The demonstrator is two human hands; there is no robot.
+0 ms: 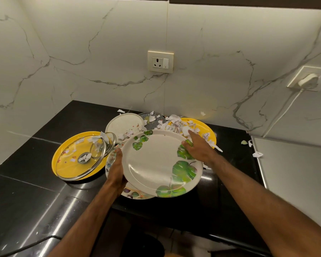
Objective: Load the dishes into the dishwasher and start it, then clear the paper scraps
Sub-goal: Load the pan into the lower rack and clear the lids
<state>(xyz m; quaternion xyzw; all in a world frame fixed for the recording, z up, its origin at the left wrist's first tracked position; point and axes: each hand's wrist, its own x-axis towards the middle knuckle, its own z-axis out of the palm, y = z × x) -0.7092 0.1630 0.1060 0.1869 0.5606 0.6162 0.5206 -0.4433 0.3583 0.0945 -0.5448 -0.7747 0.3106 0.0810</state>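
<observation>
A large white plate with green leaf prints (156, 162) is tilted above the black counter, over a second floral plate (133, 193). My left hand (117, 171) grips the left rims of these plates. My right hand (196, 145) holds the leaf plate's far right rim, thumb on its face. Torn paper scraps (176, 123) lie heaped on a yellow plate (208, 128) behind it and on a grey plate (156, 116). A white plate (122, 125) sits at the back.
Two glass lids (80, 160) rest on a yellow plate (63, 154) at the left, with scraps on them. More scraps (257, 154) lie at the counter's right edge. A socket (160, 62) and a plugged-in socket (307, 80) are on the marble wall.
</observation>
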